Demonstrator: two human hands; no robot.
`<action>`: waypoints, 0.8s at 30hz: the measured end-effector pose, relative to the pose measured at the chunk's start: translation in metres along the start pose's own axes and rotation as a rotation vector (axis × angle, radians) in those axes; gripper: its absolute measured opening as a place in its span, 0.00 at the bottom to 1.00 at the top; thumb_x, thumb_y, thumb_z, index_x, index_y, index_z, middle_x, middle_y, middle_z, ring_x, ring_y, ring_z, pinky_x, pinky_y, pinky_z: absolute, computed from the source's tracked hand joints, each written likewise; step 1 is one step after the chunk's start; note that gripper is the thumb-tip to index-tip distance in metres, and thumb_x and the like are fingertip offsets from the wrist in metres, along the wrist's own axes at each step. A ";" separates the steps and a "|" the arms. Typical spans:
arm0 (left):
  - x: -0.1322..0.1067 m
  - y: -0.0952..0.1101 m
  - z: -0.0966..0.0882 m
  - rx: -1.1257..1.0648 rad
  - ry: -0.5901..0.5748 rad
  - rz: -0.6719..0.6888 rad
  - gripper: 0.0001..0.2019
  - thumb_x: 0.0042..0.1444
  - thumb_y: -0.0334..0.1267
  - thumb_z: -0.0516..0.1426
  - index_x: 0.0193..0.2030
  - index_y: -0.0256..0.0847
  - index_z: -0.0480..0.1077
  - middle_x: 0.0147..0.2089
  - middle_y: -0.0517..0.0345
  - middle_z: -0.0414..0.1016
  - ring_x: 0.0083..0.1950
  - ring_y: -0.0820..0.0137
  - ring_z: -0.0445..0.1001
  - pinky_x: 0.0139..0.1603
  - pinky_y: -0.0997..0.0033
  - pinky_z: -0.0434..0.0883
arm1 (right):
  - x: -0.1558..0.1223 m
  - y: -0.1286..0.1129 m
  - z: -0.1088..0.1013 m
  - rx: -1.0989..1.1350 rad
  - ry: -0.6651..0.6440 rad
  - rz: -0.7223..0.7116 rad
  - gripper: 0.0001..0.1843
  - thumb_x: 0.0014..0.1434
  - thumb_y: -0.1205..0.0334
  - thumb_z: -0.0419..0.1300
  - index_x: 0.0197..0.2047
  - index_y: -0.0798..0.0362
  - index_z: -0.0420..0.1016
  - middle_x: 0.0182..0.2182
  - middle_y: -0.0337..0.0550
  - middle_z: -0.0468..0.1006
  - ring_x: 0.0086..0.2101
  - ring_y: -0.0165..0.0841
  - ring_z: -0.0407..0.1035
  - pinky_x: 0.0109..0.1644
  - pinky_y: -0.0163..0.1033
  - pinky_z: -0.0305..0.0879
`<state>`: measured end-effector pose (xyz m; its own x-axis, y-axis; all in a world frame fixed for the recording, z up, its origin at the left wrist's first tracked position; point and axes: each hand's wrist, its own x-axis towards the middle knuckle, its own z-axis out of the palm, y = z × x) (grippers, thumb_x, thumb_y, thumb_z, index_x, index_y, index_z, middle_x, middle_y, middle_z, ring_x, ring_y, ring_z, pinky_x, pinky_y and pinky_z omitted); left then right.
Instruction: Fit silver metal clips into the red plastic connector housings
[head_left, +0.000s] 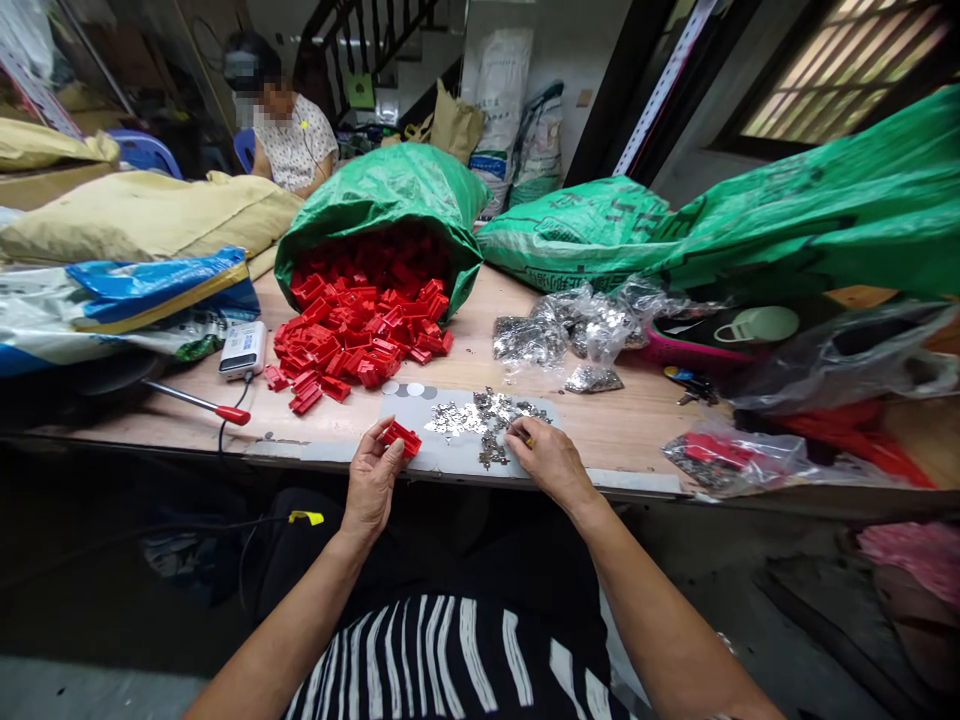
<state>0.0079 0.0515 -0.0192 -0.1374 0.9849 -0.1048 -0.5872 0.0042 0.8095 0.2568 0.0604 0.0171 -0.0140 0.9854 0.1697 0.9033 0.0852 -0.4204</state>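
My left hand is closed around a red plastic housing, held just above the table's front edge. My right hand has its fingertips pinched together at the edge of a pile of small metal pieces; a bit of yellow shows at the fingers, but what they grip is too small to name. The metal pieces lie spread on a grey mat. Behind my left hand, a heap of red plastic housings spills out of a green woven sack.
Clear bags of metal parts lie behind the pile. At left are a white power bank with a cable and a red-tipped metal lever. A pink container stands at right. Across the table sits another person.
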 end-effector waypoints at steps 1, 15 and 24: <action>0.000 0.000 0.000 -0.001 0.001 0.001 0.22 0.47 0.37 0.67 0.50 0.45 0.72 0.42 0.59 0.77 0.41 0.73 0.77 0.44 0.73 0.73 | 0.000 0.000 -0.001 0.013 -0.012 -0.020 0.03 0.59 0.64 0.56 0.34 0.50 0.71 0.34 0.41 0.76 0.35 0.35 0.70 0.38 0.37 0.61; 0.000 0.001 0.001 0.001 -0.002 -0.003 0.22 0.46 0.37 0.67 0.50 0.44 0.72 0.42 0.58 0.77 0.42 0.72 0.77 0.44 0.73 0.73 | 0.014 -0.013 -0.002 -0.075 -0.157 -0.140 0.07 0.60 0.68 0.57 0.40 0.50 0.75 0.38 0.44 0.74 0.40 0.36 0.70 0.43 0.38 0.62; 0.000 -0.001 0.000 0.004 -0.014 -0.003 0.22 0.48 0.37 0.67 0.51 0.44 0.71 0.42 0.58 0.76 0.42 0.74 0.76 0.44 0.74 0.73 | 0.014 0.002 -0.006 -0.039 -0.074 -0.083 0.04 0.58 0.68 0.57 0.37 0.51 0.71 0.36 0.41 0.76 0.37 0.34 0.70 0.40 0.36 0.61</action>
<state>0.0087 0.0515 -0.0198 -0.1246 0.9872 -0.0993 -0.5845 0.0078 0.8114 0.2611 0.0738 0.0243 -0.1199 0.9835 0.1357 0.9135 0.1628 -0.3728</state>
